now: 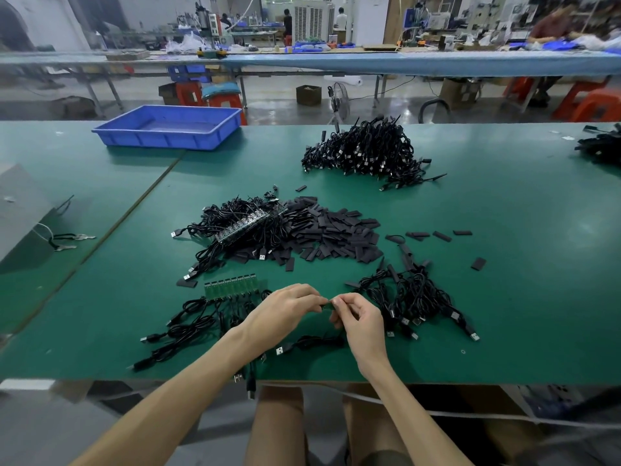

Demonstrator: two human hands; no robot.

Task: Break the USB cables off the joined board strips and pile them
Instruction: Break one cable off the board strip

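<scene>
Both hands meet just above the near edge of the green counter (504, 213), and between their fingertips sits a small green board piece (328, 307); the left hand (285, 307) pinches one end of it with curled fingers and thumb, and the right hand (359, 317) pinches the other end the same way, so each hand is grasping the piece; that close, opposed grip looks chosen to bend the piece at a score line and snap it, though the line itself is too small to see; a black cable with a USB plug (284, 349) trails on the counter directly beneath the hands and probably belongs to the piece being held; just left of the left hand lies a joined board strip (232, 286), flat, its cables fanned toward the person, presumably parked within reach as the next stock; just right of the right hand lies a small pile of separated cables (416, 297), placed where the right hand can drop a freed cable with little travel; farther back are a heap of unbroken strips (242, 227) with tangled leads, a spread of flat black sleeves (336, 233) beside it, and a large cable pile (363, 153) well apart from the hands; a blue tray (168, 127) stands at the far left.
</scene>
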